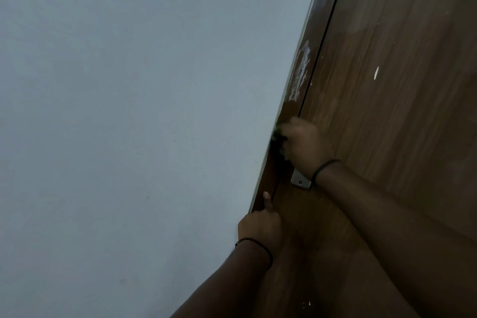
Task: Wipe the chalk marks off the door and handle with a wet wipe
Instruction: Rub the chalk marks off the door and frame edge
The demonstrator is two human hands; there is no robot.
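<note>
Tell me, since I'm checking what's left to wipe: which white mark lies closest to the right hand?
The smeared white patch on the door frame, directly above the right hand. The small streak on the door lies further right.

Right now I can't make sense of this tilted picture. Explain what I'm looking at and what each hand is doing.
There is no machine here. One camera, worn on a person's head, looks along their two bare arms, so everything leans. The grey area is a wall; the brown wood is a door beside its frame, which carries white chalk smears. The right hand is curled at the handle, above a metal plate, seemingly gripping something pale, perhaps the wipe; it is too blurred to say. The left hand rests lower, thumb along the frame's edge.
</note>
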